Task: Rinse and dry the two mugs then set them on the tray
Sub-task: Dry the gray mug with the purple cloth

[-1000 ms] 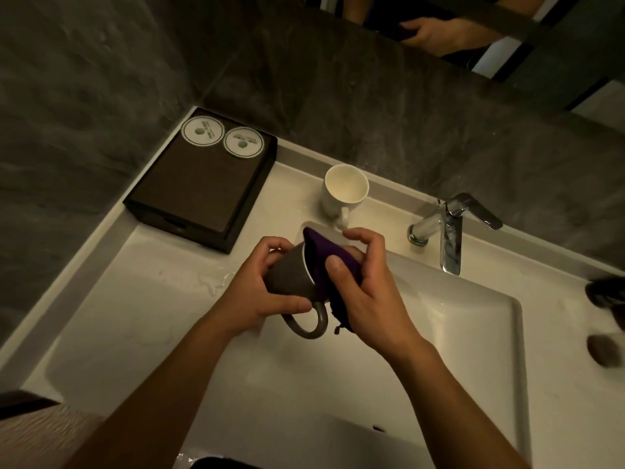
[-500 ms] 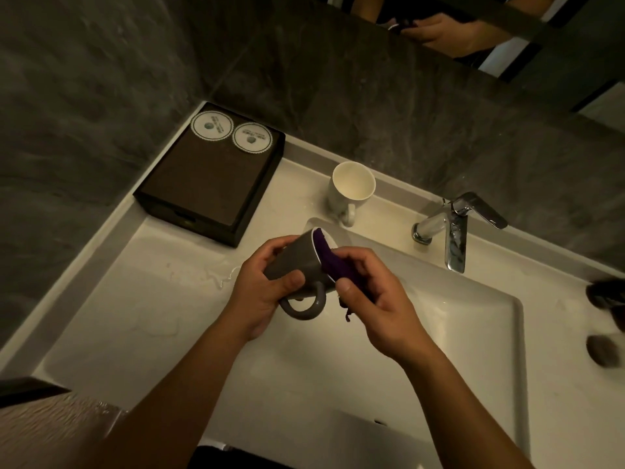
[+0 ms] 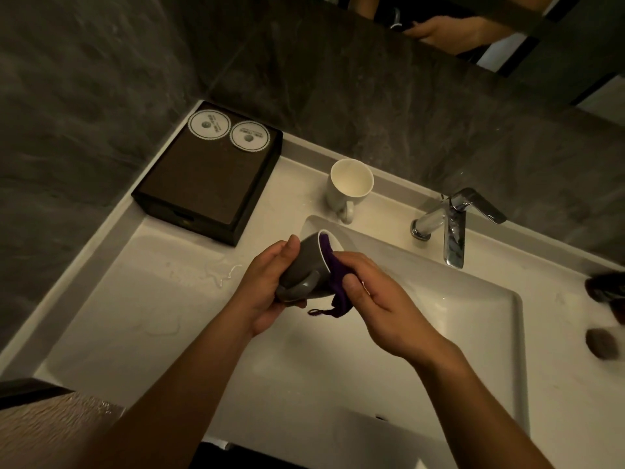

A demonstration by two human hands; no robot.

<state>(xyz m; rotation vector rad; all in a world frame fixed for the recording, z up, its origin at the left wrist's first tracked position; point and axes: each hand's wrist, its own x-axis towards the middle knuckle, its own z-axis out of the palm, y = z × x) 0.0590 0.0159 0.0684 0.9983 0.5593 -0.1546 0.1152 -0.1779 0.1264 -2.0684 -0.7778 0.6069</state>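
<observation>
My left hand (image 3: 267,286) grips a grey mug (image 3: 309,265) tipped on its side over the left part of the sink basin (image 3: 473,319), mouth facing right, handle turned down. My right hand (image 3: 375,299) holds a purple cloth (image 3: 334,275) pushed into the mug's mouth, with a loop of it hanging below. A white mug (image 3: 350,187) stands upright on the counter behind the basin, handle toward me. The dark brown tray (image 3: 203,187) sits at the back left with two round white paper coasters (image 3: 230,130) on its far end.
A chrome faucet (image 3: 453,225) stands behind the basin at right, no water running. Water puddles (image 3: 223,272) lie on the white counter left of the basin. Dark blurred objects (image 3: 602,313) sit at the right edge. A dark stone wall and a mirror rise behind.
The mug has been turned in my left hand, so its handle now points down. My right hand has shifted lower on the rim with the cloth still in the mouth.
</observation>
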